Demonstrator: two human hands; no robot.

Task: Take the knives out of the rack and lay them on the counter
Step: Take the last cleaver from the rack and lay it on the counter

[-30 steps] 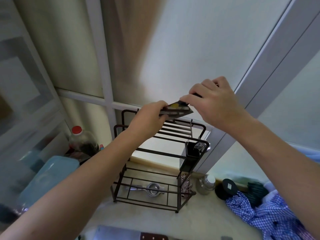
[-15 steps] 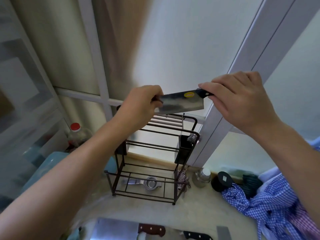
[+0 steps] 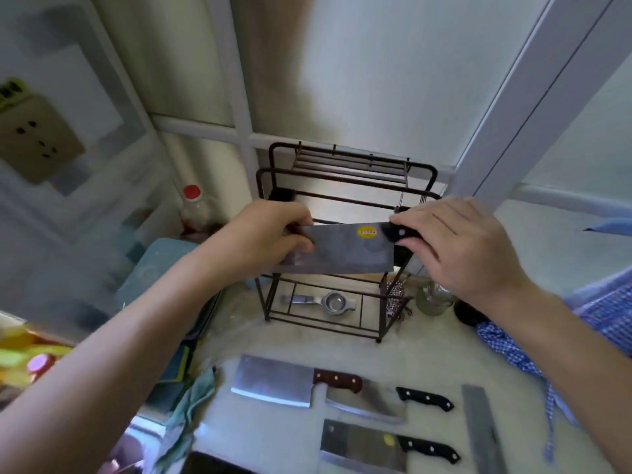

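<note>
While the wire rack (image 3: 345,241) stands at twelve o'clock at the back of the counter (image 3: 273,340), its upper slots look bare of blades, though the far right corner is hidden by the hands. Down at six o'clock four knives already lie flat, among them a brown-handled cleaver (image 3: 294,381) and a black-handled cleaver (image 3: 383,444). Held in the air in front of the rack is the stickered cleaver (image 3: 342,248), broadside to the camera, edge downward. It is likely heavy and blade-weighted, stiff, and slick on its steel face (the edge is the part to stay off), so the handle is the sound place to carry it. The right hand (image 3: 461,244) is closed on the black handle at three o'clock of the blade; the left hand (image 3: 270,237) pinches the blade's far end at nine o'clock, thumb on the face, steadying rather than bearing weight.
</note>
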